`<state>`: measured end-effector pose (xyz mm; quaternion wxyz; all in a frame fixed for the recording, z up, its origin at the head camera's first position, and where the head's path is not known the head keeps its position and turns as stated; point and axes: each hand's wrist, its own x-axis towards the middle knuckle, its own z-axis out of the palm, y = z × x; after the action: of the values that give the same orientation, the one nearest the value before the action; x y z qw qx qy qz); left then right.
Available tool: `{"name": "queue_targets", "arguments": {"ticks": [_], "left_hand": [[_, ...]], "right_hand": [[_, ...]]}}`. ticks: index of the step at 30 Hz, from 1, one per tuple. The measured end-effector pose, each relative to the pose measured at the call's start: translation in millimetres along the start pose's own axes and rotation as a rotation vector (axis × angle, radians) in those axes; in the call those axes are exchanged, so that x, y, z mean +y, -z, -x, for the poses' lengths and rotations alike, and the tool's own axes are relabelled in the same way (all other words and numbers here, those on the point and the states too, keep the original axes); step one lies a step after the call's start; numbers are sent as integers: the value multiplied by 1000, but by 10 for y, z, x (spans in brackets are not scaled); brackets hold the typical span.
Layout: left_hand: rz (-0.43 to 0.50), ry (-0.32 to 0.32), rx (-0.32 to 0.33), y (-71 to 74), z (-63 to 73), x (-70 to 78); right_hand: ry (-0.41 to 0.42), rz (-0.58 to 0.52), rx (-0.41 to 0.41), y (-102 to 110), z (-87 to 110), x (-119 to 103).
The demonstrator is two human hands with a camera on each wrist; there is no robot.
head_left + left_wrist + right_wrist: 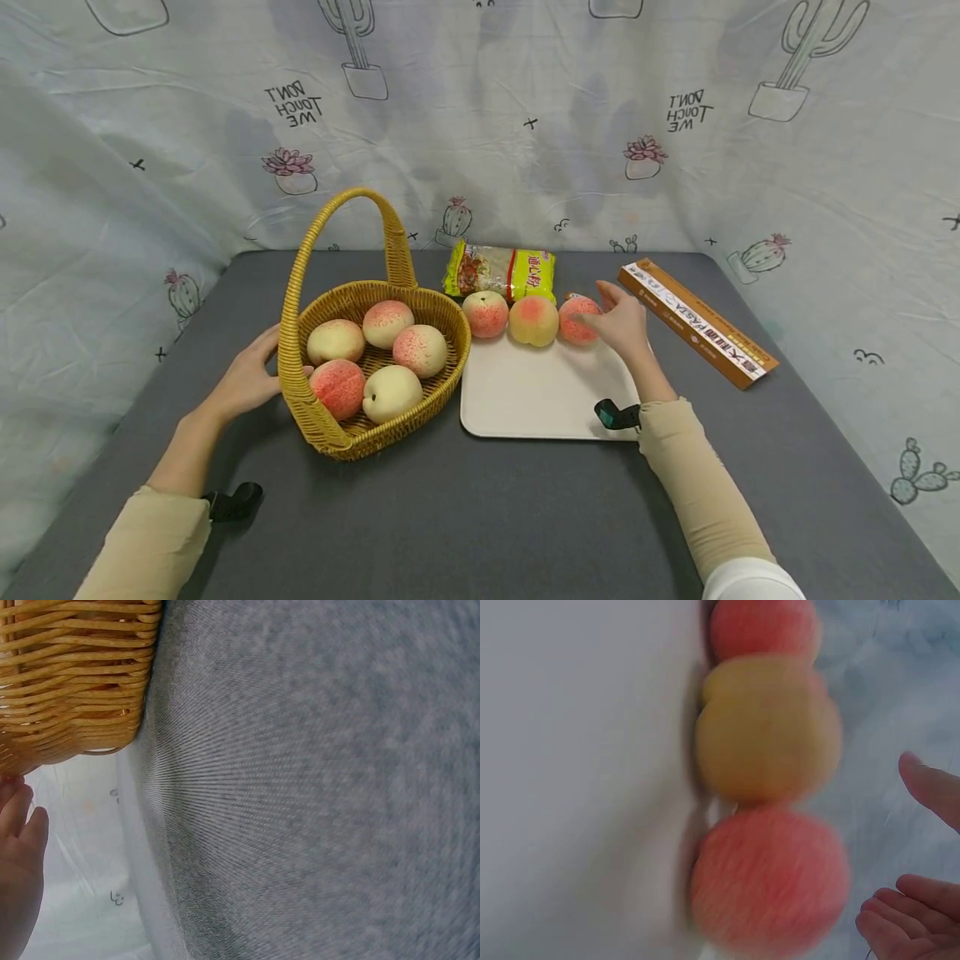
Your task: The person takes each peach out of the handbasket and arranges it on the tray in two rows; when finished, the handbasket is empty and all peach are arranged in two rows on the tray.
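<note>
A yellow wicker basket (450, 367) with a tall handle holds several peaches (392, 393). At its left side, by the handle's base, my left hand (251, 375) grips the rim; the handle partly hides the fingers. In the left wrist view, fingertips (15, 806) meet the wicker wall. Three peaches stand in a row along the far edge of a white tray (547, 396): a pinkish one (485, 315), a yellow-orange one (533, 322) and a red one (577, 321). Beside the red peach, my right hand (621, 321) hovers with thumb and fingers spread, holding nothing.
Behind the peaches lies a yellow and clear food packet (495, 271). A long brown pasta box (697, 323) lies slanted to the right of the tray. All stand on a dark grey table (465, 517), with a patterned white curtain (487, 125) behind.
</note>
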<state>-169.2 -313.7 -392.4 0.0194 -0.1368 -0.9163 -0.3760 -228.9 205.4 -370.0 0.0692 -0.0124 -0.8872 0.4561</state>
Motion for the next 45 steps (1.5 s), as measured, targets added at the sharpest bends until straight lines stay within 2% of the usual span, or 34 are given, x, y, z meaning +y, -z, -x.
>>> {"name": "queue_targets", "arguments": {"ticks": [3,5,10,14,20,26,31,34,41,45], "left_hand": [[10,6,-1,1,0,2],[15,5,-1,1,1,2],[12,-5,0,-3,-5,6],[5,-7,-1,-3,-12,13],[-3,-12,9,-1,-12,16],[-6,-25,16,-8,-3,22],[2,-3,8,7,8,33],[2,5,3,13,11,34],[16,-10,10,7,11,25],[18,-17,15,4,7,11]], "right_hand": [[60,-29,-15,-128,52,-208],[100,-61,-54,-258,100,-340],[184,-158,-208,-616,235,-620],[262,-110,-296,-850,319,-807],[333,-78,-413,-1094,368,-1049],[443,96,-490,-1260,310,-1161],[425,226,-585,-1352,249,-1243],[444,291,-624,-1407,229,-1281],[585,433,-637,-1539,216,-1291],[630,488,-628,-1554,211,-1312]]}}
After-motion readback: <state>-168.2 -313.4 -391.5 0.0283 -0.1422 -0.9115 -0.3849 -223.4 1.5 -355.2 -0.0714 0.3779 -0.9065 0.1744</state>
